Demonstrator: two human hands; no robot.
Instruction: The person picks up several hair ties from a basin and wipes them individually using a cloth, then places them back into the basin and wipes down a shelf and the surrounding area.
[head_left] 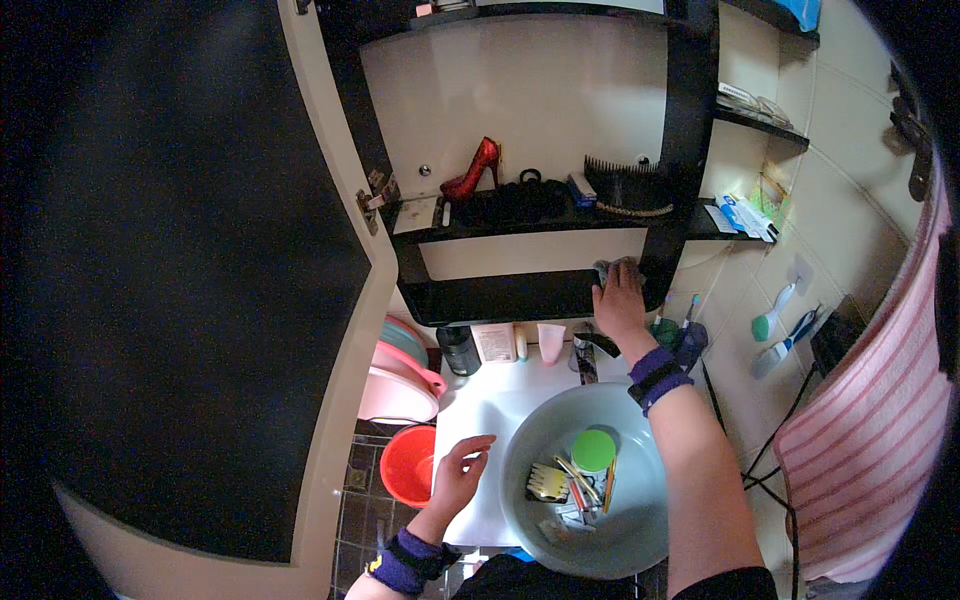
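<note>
My right hand presses a grey cloth against the right end of the black lower shelf in the open cabinet. The fingers lie over the cloth and partly hide it. My left hand hovers beside the large grey-green basin, fingers loosely curved and apart, holding nothing. Inside the basin lie a round green lid, a pale yellow comb-like piece and several slim sticks or pencils. Each wrist wears a purple and black band.
A red glittery high-heel ornament and a black comb occupy the middle shelf. The dark cabinet door hangs open at left. Bottles stand behind the basin. A red bucket is at left, a pink striped towel at right.
</note>
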